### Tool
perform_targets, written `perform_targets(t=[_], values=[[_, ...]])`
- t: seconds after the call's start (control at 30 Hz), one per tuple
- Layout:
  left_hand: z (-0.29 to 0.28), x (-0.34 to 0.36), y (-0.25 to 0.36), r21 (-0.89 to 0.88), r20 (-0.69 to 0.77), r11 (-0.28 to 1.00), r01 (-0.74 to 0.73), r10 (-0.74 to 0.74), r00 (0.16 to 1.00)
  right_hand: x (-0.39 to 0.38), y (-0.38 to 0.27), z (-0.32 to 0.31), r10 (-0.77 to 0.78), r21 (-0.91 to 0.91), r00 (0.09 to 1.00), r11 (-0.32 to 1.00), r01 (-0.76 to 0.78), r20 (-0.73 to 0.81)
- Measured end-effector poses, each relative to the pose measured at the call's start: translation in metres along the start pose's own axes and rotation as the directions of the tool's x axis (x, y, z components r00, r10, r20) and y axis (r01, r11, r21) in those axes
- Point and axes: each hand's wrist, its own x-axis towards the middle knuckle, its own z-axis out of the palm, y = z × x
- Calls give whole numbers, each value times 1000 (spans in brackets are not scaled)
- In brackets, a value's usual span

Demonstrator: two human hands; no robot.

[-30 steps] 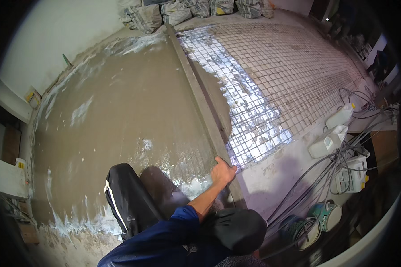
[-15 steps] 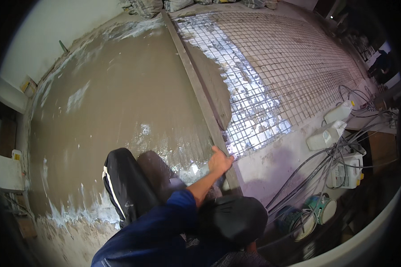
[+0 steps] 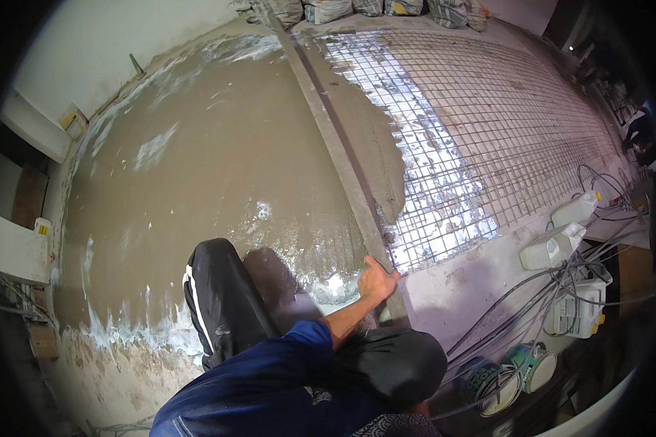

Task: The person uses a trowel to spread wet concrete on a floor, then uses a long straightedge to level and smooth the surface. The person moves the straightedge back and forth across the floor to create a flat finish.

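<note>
My left hand (image 3: pixel 377 282) is closed around the near end of a long straight screed board (image 3: pixel 335 146), close to my right knee. The board runs away from me across wet grey-brown mortar (image 3: pixel 189 167), its far end close to the sacks. Smooth, wet mortar spreads on its left. A strip with a ragged edge (image 3: pixel 390 156) lies on its right, next to steel mesh (image 3: pixel 481 138). My right hand does not show; a scrap of skin below my right knee is too small to identify.
Filled sacks (image 3: pixel 328 10) line the far wall. At right lie white jugs (image 3: pixel 549 246), tangled cables (image 3: pixel 503 298) and paint buckets (image 3: pixel 530 366). A green peg (image 3: pixel 136 65) stands by the left wall. My black-trousered left knee (image 3: pixel 222 284) is bent over the mortar.
The board's far end has swung left relative to the sacks, exposing more mortar on its right. My left hand keeps its grip at the near end. The whole view has shifted somewhat.
</note>
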Motion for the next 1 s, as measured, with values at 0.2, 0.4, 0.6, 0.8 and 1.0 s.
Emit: perform_targets(t=[0.2, 0.4, 0.6, 0.8, 1.0], values=[[-20, 29, -10, -2, -126, 1000, -3, 3, 992, 29, -4, 5, -157, -36, 987, 987, 159, 45], [1, 33, -18, -28, -45, 999, 43, -45, 998, 41, 0, 10, -257, -96, 965, 960, 261, 56], [25, 31, -14, -16, -13, 999, 34, -35, 999, 30, 22, 2, -217, -134, 968, 963, 233, 124], [28, 38, -17, -11, 24, 999, 50, -50, 998, 30, 55, 34, -192, -184, 969, 958, 220, 158], [25, 52, -30, -6, -30, 1000, 23, -23, 999, 35, 43, 52, -153, -250, 959, 944, 213, 240]])
